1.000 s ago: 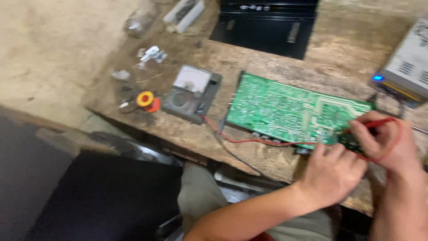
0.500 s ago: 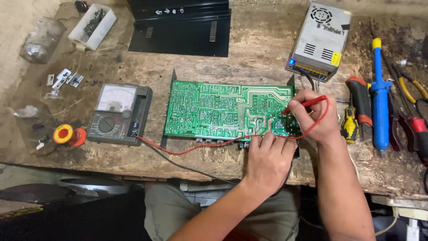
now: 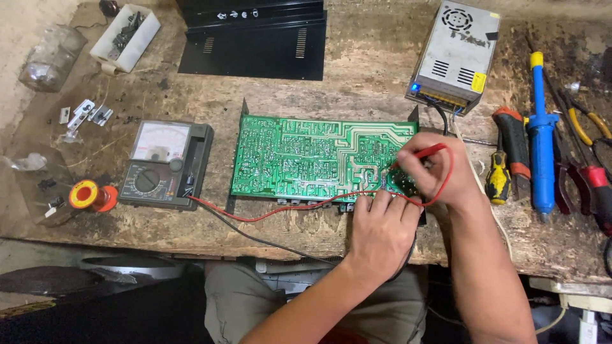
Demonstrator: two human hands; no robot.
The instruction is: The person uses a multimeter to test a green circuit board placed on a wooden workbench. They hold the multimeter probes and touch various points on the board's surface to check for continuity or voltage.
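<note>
Red probe [image 3: 421,153] pinched in right hand [image 3: 440,169], tip set on green circuit board [image 3: 306,156] lying mid-bench; left hand [image 3: 381,232] rested at board's near edge, fingers together; analog multimeter [image 3: 167,164] just left

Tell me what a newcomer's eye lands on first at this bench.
The green circuit board lies at the centre of the wooden workbench, solder side up. At its right end, the right hand holds a red probe to the board and the left hand rests on the near edge. A red lead runs left to an analog multimeter; a silver power supply sits behind.
</note>
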